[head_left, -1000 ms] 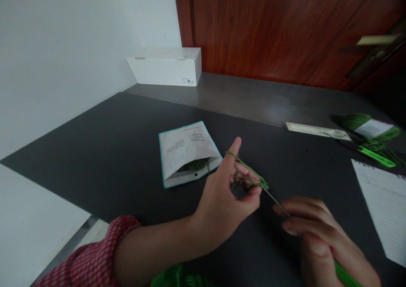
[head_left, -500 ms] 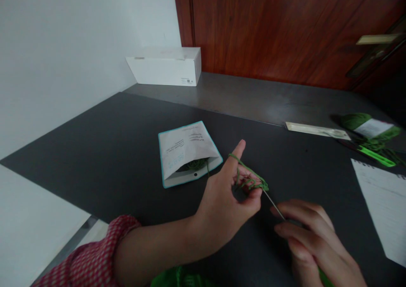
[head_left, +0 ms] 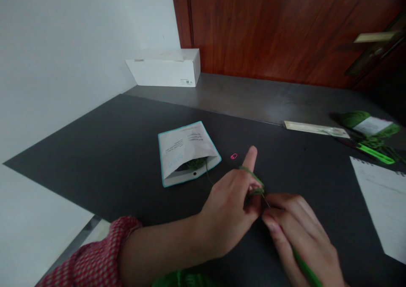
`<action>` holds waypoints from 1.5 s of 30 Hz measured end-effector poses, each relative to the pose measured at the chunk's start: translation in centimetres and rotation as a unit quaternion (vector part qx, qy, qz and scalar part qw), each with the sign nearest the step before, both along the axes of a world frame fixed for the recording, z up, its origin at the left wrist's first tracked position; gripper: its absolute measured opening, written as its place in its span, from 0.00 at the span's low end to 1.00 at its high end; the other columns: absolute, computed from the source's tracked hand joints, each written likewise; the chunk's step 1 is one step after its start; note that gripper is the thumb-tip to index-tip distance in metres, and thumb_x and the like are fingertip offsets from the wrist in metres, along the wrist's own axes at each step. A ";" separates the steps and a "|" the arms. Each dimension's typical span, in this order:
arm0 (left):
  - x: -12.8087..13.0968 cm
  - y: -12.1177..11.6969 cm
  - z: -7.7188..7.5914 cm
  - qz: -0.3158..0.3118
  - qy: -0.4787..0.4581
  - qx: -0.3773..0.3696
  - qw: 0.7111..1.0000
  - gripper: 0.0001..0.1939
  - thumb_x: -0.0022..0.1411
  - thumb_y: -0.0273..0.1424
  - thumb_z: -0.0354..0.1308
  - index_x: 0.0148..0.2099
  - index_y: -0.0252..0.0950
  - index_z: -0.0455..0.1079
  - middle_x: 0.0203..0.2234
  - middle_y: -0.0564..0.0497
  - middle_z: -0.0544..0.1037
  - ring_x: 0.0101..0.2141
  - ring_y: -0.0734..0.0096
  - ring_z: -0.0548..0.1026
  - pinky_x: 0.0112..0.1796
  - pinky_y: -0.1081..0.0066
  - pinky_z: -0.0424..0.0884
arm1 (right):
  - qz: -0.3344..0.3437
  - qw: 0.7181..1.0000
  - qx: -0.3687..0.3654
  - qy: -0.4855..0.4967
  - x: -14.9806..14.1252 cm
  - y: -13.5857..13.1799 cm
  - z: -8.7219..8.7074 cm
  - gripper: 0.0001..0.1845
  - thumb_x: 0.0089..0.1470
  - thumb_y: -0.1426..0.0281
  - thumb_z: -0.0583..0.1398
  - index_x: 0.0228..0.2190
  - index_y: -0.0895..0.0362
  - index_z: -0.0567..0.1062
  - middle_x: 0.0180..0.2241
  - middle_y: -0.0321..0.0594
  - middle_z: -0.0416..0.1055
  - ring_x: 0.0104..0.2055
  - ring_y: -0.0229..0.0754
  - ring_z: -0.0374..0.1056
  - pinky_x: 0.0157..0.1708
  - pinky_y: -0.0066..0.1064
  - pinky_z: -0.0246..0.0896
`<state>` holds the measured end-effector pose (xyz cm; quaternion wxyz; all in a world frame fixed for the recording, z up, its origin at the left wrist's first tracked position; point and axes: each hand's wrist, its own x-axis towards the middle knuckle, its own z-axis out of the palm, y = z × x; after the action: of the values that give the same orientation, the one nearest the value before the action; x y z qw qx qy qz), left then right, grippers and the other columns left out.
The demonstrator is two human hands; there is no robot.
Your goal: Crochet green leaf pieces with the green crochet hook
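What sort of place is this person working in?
Likely a home desk used for crafts: a green-handled crochet hook in green yarn, a labelled yarn skein, and a spiral notepad on a dark desk mat.

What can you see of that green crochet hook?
The crochet hook has a long, bright green handle that looks like smooth plastic, and a thin, shiny metal shaft. It lies at a slant, with the handle pointing down toward the lower right. The right hand grips it, and the handle's end runs out of view. The shaft points up and left into the green yarn held by the left hand. Its tip is hidden in the yarn.
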<state>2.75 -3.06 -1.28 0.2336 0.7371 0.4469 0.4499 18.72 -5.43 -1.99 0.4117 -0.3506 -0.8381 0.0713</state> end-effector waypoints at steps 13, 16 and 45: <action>-0.3 0.7 0.1 0.019 -0.123 -0.108 0.986 0.43 0.57 0.21 0.58 0.70 0.41 0.43 0.34 0.54 0.75 0.35 0.73 0.75 0.43 0.68 0.72 | -0.029 0.996 -0.048 0.063 0.0 -0.7 -0.7 0.11 0.65 0.72 0.50 0.33 0.56 0.71 0.38 0.45 0.67 0.39 0.44 0.67 0.33 0.35 0.61; -0.3 0.8 -0.2 0.013 -0.140 -0.116 0.983 0.44 0.57 0.22 0.59 0.70 0.42 0.42 0.32 0.55 0.75 0.34 0.72 0.75 0.43 0.68 0.73 | -0.034 0.994 -0.059 0.084 -0.3 -1.0 -0.7 0.13 0.67 0.70 0.50 0.33 0.56 0.71 0.38 0.45 0.66 0.39 0.43 0.66 0.33 0.34 0.60; 0.1 0.8 0.7 0.056 -0.180 -0.133 0.973 0.45 0.53 0.21 0.59 0.70 0.37 0.44 0.28 0.57 0.73 0.31 0.75 0.74 0.39 0.72 0.73 | 0.045 0.998 0.005 0.034 1.5 -0.1 -0.6 0.13 0.66 0.69 0.51 0.34 0.58 0.73 0.38 0.46 0.67 0.40 0.44 0.67 0.34 0.34 0.63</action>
<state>2.80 -2.23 -0.59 0.3803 0.5800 0.4938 0.5246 20.18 -5.49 -2.54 0.4378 -0.3078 -0.8391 0.0972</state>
